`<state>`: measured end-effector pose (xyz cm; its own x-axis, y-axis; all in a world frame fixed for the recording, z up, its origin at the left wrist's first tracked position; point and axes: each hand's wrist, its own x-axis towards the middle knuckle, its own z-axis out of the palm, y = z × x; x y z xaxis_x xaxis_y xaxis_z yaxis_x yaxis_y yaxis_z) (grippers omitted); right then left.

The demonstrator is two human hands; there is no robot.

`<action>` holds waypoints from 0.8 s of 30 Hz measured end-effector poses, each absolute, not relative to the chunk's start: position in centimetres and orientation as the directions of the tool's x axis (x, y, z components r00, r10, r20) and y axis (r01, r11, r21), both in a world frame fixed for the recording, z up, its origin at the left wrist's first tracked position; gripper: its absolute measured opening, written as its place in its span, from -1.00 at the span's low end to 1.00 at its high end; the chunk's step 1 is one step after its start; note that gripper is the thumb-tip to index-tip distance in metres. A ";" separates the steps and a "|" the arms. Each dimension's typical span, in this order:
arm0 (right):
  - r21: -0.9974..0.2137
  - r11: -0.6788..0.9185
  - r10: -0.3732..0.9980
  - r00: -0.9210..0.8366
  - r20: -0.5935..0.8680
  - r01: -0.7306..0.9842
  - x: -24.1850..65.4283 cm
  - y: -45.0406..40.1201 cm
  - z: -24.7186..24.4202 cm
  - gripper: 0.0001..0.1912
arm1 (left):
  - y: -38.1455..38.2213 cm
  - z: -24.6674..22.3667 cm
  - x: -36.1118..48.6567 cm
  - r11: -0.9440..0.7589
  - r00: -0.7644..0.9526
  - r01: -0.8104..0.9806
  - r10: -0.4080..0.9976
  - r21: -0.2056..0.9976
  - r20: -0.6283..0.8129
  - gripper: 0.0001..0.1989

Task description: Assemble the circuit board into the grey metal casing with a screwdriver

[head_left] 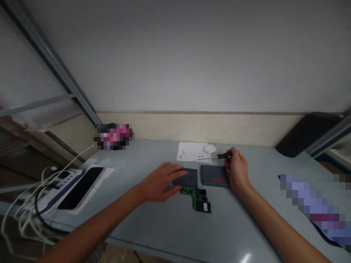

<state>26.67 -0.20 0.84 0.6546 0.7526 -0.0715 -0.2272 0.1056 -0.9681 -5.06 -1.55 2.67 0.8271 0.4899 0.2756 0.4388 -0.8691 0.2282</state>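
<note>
My right hand (238,166) is closed around the black and yellow handle of a screwdriver (222,156), whose thin shaft points left over a white paper sheet (189,148). Several tiny dark screws (181,153) lie on that sheet, along with a small white piece (209,148). Just below the screwdriver rests a dark grey flat case (212,174) with red marking, close to my right wrist. My left hand (164,180), fingers stretched out, rests on the left part of a thin dark plate (190,177). A green circuit board (195,197) with black connectors lies directly below the plate.
On the left are a phone (82,188), a power strip (61,186) and tangled white cables (26,219). A blurred pink item (113,137) sits at the back left. A black object (307,133) leans at the back right; a pixelated item (312,204) lies on the right.
</note>
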 end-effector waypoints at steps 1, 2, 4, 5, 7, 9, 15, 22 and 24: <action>-0.968 0.103 0.754 0.652 -0.075 -0.230 26.6 -0.2 0.9 -0.68 | -1.2 2.3 -4.7 -0.874 0.839 0.432 0.480 0.222 0.258 -0.51; -0.967 0.099 0.755 0.650 -0.081 -0.235 26.6 -0.3 0.9 -0.68 | -0.9 1.9 -4.5 -0.875 0.841 0.433 0.478 0.215 0.252 -0.55; -0.968 0.089 0.754 0.651 -0.088 -0.235 26.5 -0.3 0.9 -0.67 | -0.1 1.0 -4.5 -0.871 0.831 0.445 0.488 0.208 0.266 -0.63; -0.970 0.088 0.755 0.651 -0.084 -0.227 26.5 -0.4 0.8 -0.66 | 0.2 0.6 -4.7 -0.869 0.824 0.448 0.492 0.209 0.280 -0.65; -0.976 0.093 0.762 0.644 -0.058 -0.197 26.3 -0.4 0.7 -0.65 | 0.6 0.1 -5.0 -0.866 0.814 0.452 0.498 0.213 0.298 -0.67; -0.981 0.121 0.770 0.638 -0.006 -0.154 26.1 -0.5 0.4 -0.63 | 0.9 0.0 -5.2 -0.862 0.808 0.459 0.505 0.214 0.304 -0.67; -0.978 0.208 0.754 0.637 0.160 0.000 25.4 -1.1 0.1 -0.59 | 1.9 0.2 -5.2 -0.861 0.809 0.464 0.508 0.209 0.296 -0.67; -0.964 0.246 0.736 0.627 0.255 0.103 24.8 -1.8 0.7 -0.63 | -1.6 1.9 -3.1 -0.871 0.777 0.422 0.490 0.252 0.395 -0.64; -0.953 0.255 0.736 0.607 0.301 0.164 24.6 -2.2 0.9 -0.66 | -3.2 2.3 -2.1 -0.903 0.839 0.350 0.420 0.250 0.344 -0.66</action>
<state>24.60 -2.17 0.93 0.6069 0.7355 0.3012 0.1643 0.2547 -0.9530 -2.09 -3.22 2.33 0.8394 0.4204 0.3444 0.3498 -0.9029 0.2496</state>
